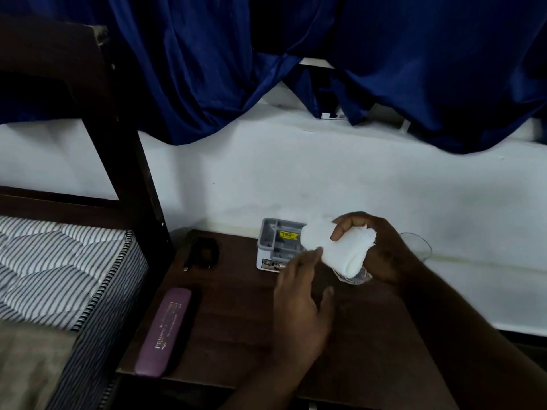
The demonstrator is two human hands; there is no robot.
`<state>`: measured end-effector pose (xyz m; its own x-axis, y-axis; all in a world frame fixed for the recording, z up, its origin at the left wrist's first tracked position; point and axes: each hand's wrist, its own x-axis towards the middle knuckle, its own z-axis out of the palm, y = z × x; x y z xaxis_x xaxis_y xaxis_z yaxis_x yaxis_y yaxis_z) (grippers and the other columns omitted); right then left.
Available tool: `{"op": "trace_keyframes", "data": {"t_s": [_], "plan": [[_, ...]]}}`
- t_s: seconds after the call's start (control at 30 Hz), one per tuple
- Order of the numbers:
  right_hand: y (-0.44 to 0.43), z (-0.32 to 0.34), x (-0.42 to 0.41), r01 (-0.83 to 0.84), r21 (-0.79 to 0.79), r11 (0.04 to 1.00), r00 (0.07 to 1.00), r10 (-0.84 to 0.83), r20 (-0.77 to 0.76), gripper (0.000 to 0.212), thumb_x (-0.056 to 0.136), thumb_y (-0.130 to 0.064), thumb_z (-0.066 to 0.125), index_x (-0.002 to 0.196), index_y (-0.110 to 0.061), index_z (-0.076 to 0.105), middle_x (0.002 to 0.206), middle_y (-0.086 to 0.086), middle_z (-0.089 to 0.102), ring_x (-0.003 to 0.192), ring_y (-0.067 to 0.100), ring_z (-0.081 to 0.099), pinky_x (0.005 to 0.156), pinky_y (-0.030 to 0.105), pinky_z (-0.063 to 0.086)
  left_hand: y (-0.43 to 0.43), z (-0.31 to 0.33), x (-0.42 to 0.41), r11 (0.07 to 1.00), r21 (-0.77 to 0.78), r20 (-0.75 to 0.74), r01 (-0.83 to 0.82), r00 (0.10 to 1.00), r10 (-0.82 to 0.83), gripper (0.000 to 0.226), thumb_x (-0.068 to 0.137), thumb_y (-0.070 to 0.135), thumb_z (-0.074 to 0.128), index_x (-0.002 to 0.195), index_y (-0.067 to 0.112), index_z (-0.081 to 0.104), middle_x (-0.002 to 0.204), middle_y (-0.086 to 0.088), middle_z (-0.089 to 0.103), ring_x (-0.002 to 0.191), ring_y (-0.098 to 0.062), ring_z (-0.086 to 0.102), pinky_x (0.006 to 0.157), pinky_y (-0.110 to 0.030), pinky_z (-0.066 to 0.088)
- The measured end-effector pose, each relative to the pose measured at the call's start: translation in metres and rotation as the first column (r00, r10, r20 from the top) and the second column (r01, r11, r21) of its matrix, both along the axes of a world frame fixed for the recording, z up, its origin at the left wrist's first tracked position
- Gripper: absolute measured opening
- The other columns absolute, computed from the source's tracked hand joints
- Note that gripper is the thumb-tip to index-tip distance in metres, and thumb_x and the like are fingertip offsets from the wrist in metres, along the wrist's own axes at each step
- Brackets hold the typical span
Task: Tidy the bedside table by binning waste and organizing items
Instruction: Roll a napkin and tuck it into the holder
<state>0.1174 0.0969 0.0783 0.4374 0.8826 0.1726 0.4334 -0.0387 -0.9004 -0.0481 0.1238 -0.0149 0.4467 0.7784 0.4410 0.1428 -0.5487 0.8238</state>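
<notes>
Bedside table [236, 306] | right hand [381, 250] clamped on tissue wad [331, 250] | left hand [302, 309] spread, fingertip touching it

A deep blue, glossy fabric curtain [207, 63] hangs in loose folds across the top, its lower edge sagging over a white painted wall [296, 179]. At the left stands a dark wooden bed frame post [124, 149], slanting in this wide view. Below it lies a quilted mattress with thin blue and white stripes [59, 261], partly covered by a dull beige cloth [26, 365].
</notes>
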Motion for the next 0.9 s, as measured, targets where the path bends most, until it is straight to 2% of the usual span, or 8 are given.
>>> {"op": "trace_keyframes", "data": {"t_s": [0.13,0.27,0.3,0.43,0.57,0.7,0.8,0.9], "plan": [[0.017,0.003,0.009,0.016,-0.001,1.000,0.993,-0.016,0.119,0.032,0.071,0.000,0.041,0.082,0.008,0.070,0.091,0.012,0.067,0.092,0.000,0.065,0.081,0.010,0.046,0.007,0.001,0.019,0.998,-0.039,-0.044,0.052,0.998,-0.054,0.068,0.089,0.018,0.067,0.153,0.020,0.044,0.157,0.009,0.045,0.147,-0.005,0.035,0.122,-0.031,0.031],[0.031,-0.004,0.019,0.085,-0.026,0.996,0.993,-0.087,-0.077,0.029,0.087,0.001,0.044,0.078,0.004,0.071,0.085,0.023,0.063,0.079,0.022,0.062,0.081,0.028,0.048,0.013,-0.004,0.027,0.994,-0.070,-0.075,0.082,0.993,-0.087,0.070,0.090,0.017,0.067,0.156,0.016,0.041,0.161,0.005,0.041,0.150,-0.009,0.032,0.124,-0.032,0.028],[0.033,-0.009,0.021,0.038,-0.011,0.999,0.985,-0.040,-0.166,0.028,0.084,0.000,0.043,0.086,0.010,0.069,0.089,0.028,0.064,0.083,0.024,0.061,0.082,0.022,0.048,0.014,-0.005,0.028,0.993,-0.080,-0.079,0.087,0.992,-0.094,0.072,0.090,0.016,0.067,0.156,0.015,0.040,0.162,0.005,0.040,0.151,-0.010,0.032,0.124,-0.033,0.028],[0.034,-0.014,0.012,-0.131,0.025,0.991,0.991,0.131,-0.024,0.048,0.076,-0.006,0.042,0.106,0.029,0.053,0.096,0.038,0.062,0.082,0.004,0.063,0.078,0.010,0.046,0.017,-0.009,0.030,0.993,-0.078,-0.083,0.089,0.992,-0.095,0.072,0.087,0.013,0.067,0.155,0.013,0.042,0.161,0.003,0.042,0.150,-0.012,0.034,0.124,-0.036,0.029],[0.039,-0.019,0.019,-0.157,-0.007,0.988,0.981,0.157,0.112,0.051,0.069,-0.018,0.052,0.099,0.023,0.060,0.093,0.034,0.064,0.087,0.036,0.062,0.082,0.038,0.052,0.019,-0.013,0.029,0.996,-0.051,-0.128,0.078,0.988,-0.084,0.074,0.086,0.016,0.065,0.155,0.013,0.040,0.162,0.003,0.041,0.151,-0.013,0.033,0.124,-0.037,0.028],[0.045,-0.022,0.025,-0.138,-0.139,0.981,0.959,0.168,0.228,0.024,0.066,-0.007,0.048,0.076,-0.016,0.068,0.087,0.029,0.070,0.086,0.051,0.066,0.078,0.062,0.052,0.020,-0.016,0.028,0.996,-0.051,-0.137,0.069,0.988,-0.076,0.075,0.085,0.014,0.066,0.156,0.012,0.040,0.161,0.001,0.042,0.151,-0.015,0.035,0.122,-0.041,0.031],[0.049,-0.024,0.027,-0.152,-0.175,0.973,0.974,0.178,0.139,0.024,0.068,-0.003,0.047,0.075,-0.014,0.068,0.085,0.031,0.068,0.081,0.049,0.065,0.079,0.064,0.050,0.021,-0.017,0.028,0.997,-0.058,-0.143,0.053,0.988,-0.061,0.076,0.086,0.015,0.067,0.156,0.012,0.039,0.161,0.002,0.042,0.150,-0.015,0.036,0.121,-0.042,0.033],[0.061,-0.022,0.030,-0.133,-0.248,0.960,0.991,0.132,-0.020,0.018,0.077,-0.003,0.048,0.073,-0.007,0.065,0.077,0.026,0.068,0.077,0.035,0.066,0.073,0.044,0.052,0.022,-0.015,0.029,0.996,-0.065,-0.139,0.058,0.988,-0.066,0.077,0.086,0.016,0.067,0.157,0.015,0.037,0.161,0.004,0.041,0.150,-0.013,0.035,0.120,-0.042,0.033]]}}
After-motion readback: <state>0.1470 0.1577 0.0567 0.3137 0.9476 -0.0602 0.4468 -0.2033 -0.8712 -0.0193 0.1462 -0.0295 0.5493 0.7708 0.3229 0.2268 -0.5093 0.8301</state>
